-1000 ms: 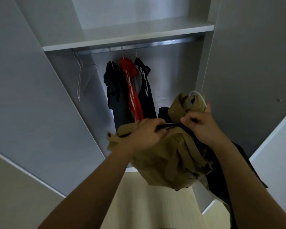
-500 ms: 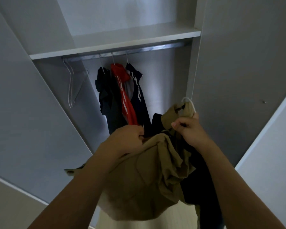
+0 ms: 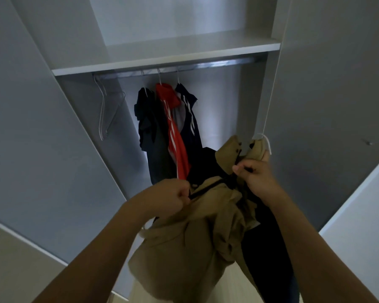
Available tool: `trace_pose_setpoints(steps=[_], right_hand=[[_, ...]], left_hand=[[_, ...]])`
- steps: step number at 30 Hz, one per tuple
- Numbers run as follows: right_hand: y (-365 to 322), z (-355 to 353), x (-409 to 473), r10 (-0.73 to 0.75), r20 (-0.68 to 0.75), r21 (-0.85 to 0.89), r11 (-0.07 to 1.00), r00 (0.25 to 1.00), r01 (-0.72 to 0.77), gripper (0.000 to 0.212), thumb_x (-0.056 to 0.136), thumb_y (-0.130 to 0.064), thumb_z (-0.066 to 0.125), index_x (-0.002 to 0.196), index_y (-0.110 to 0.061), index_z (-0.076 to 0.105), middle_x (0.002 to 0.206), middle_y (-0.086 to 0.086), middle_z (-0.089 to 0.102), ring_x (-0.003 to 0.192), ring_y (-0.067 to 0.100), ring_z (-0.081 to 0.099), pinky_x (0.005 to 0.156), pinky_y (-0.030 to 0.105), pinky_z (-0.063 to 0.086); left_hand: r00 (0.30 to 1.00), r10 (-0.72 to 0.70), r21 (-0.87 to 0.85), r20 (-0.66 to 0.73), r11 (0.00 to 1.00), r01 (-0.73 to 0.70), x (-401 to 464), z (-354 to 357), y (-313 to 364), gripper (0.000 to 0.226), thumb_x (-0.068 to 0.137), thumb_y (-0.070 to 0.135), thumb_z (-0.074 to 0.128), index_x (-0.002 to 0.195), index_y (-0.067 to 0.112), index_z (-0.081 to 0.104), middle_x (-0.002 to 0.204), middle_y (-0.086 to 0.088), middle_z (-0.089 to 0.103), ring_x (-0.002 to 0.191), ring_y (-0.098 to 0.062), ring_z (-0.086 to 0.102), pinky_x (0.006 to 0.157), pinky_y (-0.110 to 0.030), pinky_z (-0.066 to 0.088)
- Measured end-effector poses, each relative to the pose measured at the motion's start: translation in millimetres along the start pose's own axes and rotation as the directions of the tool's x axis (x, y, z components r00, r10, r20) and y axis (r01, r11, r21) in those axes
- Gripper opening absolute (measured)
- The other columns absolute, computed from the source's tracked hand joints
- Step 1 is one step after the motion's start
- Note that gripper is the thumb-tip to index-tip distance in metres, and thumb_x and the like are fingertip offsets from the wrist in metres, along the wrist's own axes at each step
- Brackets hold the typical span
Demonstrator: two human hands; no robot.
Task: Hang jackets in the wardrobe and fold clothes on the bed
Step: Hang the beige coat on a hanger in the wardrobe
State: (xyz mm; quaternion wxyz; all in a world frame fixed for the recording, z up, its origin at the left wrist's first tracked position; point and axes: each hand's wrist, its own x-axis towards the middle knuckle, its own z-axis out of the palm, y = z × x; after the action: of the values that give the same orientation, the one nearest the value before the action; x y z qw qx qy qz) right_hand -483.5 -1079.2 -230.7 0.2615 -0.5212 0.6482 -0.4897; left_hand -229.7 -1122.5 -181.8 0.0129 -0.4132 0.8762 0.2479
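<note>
A tan jacket (image 3: pixel 197 241) with a dark lining hangs bunched between my hands in front of the open wardrobe. My left hand (image 3: pixel 171 199) grips its dark-edged hem or collar. My right hand (image 3: pixel 255 178) pinches the jacket near its collar, where a white hanger hook (image 3: pixel 266 141) sticks out above my fingers. The wardrobe rail (image 3: pixel 206 65) runs under the shelf. On it hang a dark jacket (image 3: pixel 150 125), a red jacket (image 3: pixel 174 125) with white stripes and a navy one (image 3: pixel 190 119).
Empty wire hangers (image 3: pixel 107 112) hang at the rail's left end. The shelf (image 3: pixel 166 55) sits above the rail. Open wardrobe doors (image 3: pixel 37 119) flank the opening on both sides. The rail's right half carries nothing.
My head has tilted, so the wardrobe sits more central. My hands have drawn apart, stretching the jacket's dark edge between them; the jacket hangs lower.
</note>
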Motion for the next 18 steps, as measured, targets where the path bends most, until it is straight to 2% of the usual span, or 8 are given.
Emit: trace_pose_setpoints(steps=[2,5,7,9,10,13,15,18], right_hand=[[-3,3,-2,0.016,0.041,0.007,1.000,0.999,-0.016,0.023,0.090,-0.027,0.067,0.067,-0.029,0.068,0.125,0.013,0.049,0.098,0.019,0.058,0.091,0.028,0.048],[-13,1,-5,-0.040,0.062,0.015,0.999,0.997,0.039,0.025,0.092,-0.025,0.064,0.067,-0.028,0.066,0.107,0.012,0.054,0.080,0.013,0.055,0.072,0.020,0.042],[-24,-3,-9,-0.108,0.080,0.028,0.994,0.991,0.106,0.028,0.092,-0.021,0.063,0.066,-0.030,0.065,0.099,0.010,0.053,0.075,0.011,0.053,0.070,0.020,0.040],[-33,-6,-13,-0.162,0.108,0.039,0.987,0.981,0.158,0.031,0.092,-0.018,0.064,0.064,-0.033,0.064,0.097,0.008,0.054,0.075,0.012,0.053,0.072,0.020,0.040],[-39,-6,-15,-0.189,0.117,0.039,0.982,0.975,0.185,0.034,0.091,-0.016,0.065,0.062,-0.034,0.064,0.092,0.006,0.055,0.075,0.010,0.053,0.071,0.019,0.039],[-51,-5,-24,-0.237,0.105,0.023,0.972,0.966,0.236,0.038,0.088,-0.010,0.067,0.060,-0.035,0.062,0.087,-0.004,0.053,0.077,0.000,0.052,0.072,0.017,0.042],[-54,-11,-29,-0.248,0.068,0.020,0.969,0.966,0.247,0.028,0.087,-0.007,0.069,0.063,-0.022,0.064,0.096,-0.008,0.047,0.087,-0.013,0.049,0.076,0.004,0.040],[-53,-22,-31,-0.204,0.041,0.022,0.979,0.978,0.204,0.024,0.087,-0.008,0.069,0.065,-0.019,0.066,0.113,0.004,0.047,0.097,-0.017,0.044,0.081,-0.001,0.034]], left_hand=[[0.985,-0.055,0.054,0.161,0.997,0.047,-3,-11,-10,0.022,0.094,0.029,0.058,0.073,0.029,0.051,0.082,0.008,0.053,0.076,-0.006,0.050,0.068,-0.021,0.039],[0.966,-0.061,-0.064,0.250,0.995,0.080,12,-25,-14,0.012,0.092,0.028,0.060,0.080,0.029,0.060,0.090,0.005,0.061,0.088,-0.014,0.060,0.075,-0.024,0.045],[0.998,-0.054,-0.244,0.014,0.968,0.056,38,-35,-8,0.010,0.088,0.024,0.062,0.098,0.026,0.063,0.103,0.001,0.062,0.099,-0.020,0.061,0.082,-0.031,0.049],[0.973,-0.080,-0.319,-0.216,0.948,0.007,70,-41,2,0.042,0.083,0.025,0.065,0.123,0.019,0.057,0.125,-0.003,0.056,0.115,-0.023,0.054,0.097,-0.041,0.047],[0.971,-0.067,-0.324,-0.230,0.946,-0.011,83,-43,7,0.049,0.082,0.025,0.064,0.129,0.016,0.053,0.129,-0.005,0.053,0.117,-0.024,0.053,0.101,-0.043,0.045],[0.992,0.015,-0.327,-0.129,0.943,-0.056,106,-38,15,0.019,0.091,0.022,0.060,0.107,0.011,0.062,0.103,-0.004,0.062,0.093,-0.017,0.058,0.083,-0.034,0.048],[0.978,0.048,-0.369,-0.202,0.922,-0.121,109,-34,14,0.023,0.095,0.021,0.061,0.085,0.001,0.060,0.080,-0.006,0.056,0.073,-0.015,0.052,0.070,-0.033,0.041],[0.948,0.068,-0.401,-0.312,0.895,-0.196,107,-25,18,0.023,0.092,0.018,0.063,0.080,0.001,0.056,0.073,-0.005,0.052,0.067,-0.010,0.049,0.065,-0.029,0.040]])
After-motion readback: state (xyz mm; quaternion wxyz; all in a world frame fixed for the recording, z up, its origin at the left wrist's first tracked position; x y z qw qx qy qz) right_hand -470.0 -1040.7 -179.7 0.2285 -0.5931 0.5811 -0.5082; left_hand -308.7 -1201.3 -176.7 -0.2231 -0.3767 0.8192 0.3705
